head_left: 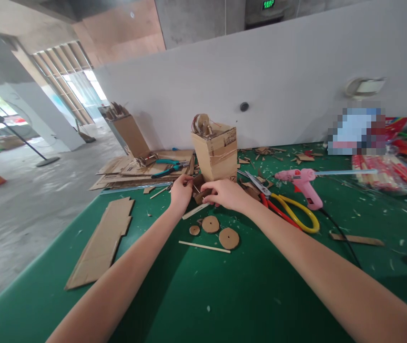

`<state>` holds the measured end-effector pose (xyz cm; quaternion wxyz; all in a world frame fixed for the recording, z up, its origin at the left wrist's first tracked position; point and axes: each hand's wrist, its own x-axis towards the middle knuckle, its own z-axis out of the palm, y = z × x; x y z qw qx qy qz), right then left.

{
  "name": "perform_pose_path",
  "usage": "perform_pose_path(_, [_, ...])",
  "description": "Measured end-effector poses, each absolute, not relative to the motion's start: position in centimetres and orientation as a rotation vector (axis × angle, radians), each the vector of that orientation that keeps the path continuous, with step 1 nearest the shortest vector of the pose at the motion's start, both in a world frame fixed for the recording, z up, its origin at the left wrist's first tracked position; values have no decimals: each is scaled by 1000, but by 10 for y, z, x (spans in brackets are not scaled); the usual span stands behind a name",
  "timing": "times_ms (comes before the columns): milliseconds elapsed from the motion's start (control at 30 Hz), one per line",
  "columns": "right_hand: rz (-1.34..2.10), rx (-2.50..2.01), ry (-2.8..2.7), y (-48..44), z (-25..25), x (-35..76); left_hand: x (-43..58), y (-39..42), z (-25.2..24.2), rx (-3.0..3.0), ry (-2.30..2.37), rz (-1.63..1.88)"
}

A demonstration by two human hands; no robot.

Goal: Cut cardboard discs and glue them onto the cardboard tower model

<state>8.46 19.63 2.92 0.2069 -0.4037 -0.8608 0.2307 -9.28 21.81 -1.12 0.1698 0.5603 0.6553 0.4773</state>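
At the foot of a tall cardboard box (221, 157), my left hand (182, 194) and my right hand (227, 194) meet around a small brown cardboard piece (198, 183). The fingers of both hands are bent in a pinch on it, and they hide much of its shape. A thin pale stick shows between them, though I cannot tell whether it is held. Just below lies a wooden strip (194, 211). Closer to me are a large cardboard disc (229, 238), a middle-sized disc (210, 224), a small disc (194, 230) and a thin wooden stick (204, 247).
Right of my hands lie scissors (278, 202) with red and yellow handles and a pink glue gun (303, 183) with a trailing cord. Teal-handled pliers (169, 167) rest on stacked cardboard (117, 167). A notched cardboard sheet (103, 243) lies left. A white wall (289, 95) stands behind.
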Motion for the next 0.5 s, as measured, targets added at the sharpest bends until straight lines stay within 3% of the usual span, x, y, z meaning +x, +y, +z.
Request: perform_pose_path(500, [508, -1148, -2415, 193, 28, 82, -91, 213, -9, 1629, 1987, 1288])
